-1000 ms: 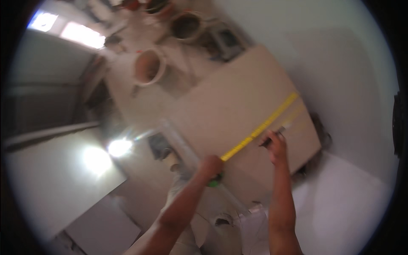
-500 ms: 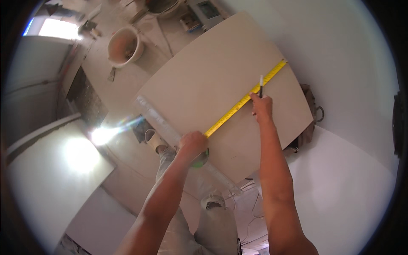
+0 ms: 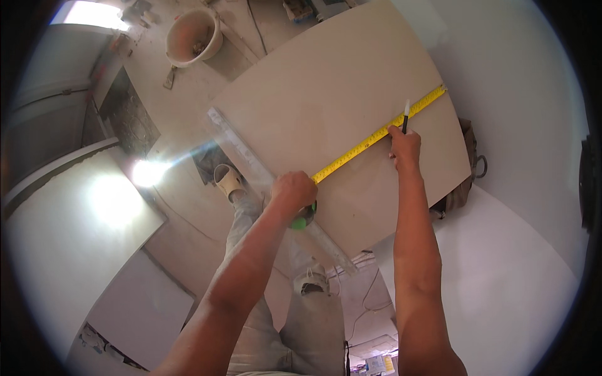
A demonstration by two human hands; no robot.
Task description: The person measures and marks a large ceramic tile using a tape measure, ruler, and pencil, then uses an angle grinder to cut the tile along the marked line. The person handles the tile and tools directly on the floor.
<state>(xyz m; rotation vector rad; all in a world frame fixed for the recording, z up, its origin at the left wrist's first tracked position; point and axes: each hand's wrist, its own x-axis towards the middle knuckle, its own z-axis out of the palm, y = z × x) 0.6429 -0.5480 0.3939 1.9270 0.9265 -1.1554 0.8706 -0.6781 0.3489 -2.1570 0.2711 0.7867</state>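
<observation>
My left hand (image 3: 290,191) is closed round a green-and-dark tape measure (image 3: 302,218) at the near left side of a beige board (image 3: 332,94). Its yellow blade (image 3: 351,153) runs diagonally across the board to the right edge. My right hand (image 3: 405,145) grips a black pen (image 3: 406,118) with a pale tip pointing up across the blade, and a finger touches the blade's lower edge. A long pale metal straightedge (image 3: 241,150) lies along the board's left side, passing under my left hand.
My legs and sandalled foot (image 3: 231,183) are below the board's left side. A white bucket (image 3: 191,34) with a trowel (image 3: 169,76) beside it stands on the dusty floor. A dark bag (image 3: 461,197) sits under the board's right edge. Pale walls (image 3: 514,125) surround the right side.
The view has steadied and shifted, showing the board higher in the picture. My right hand and pen have moved from below the blade up onto it. My left hand still holds the tape measure.
</observation>
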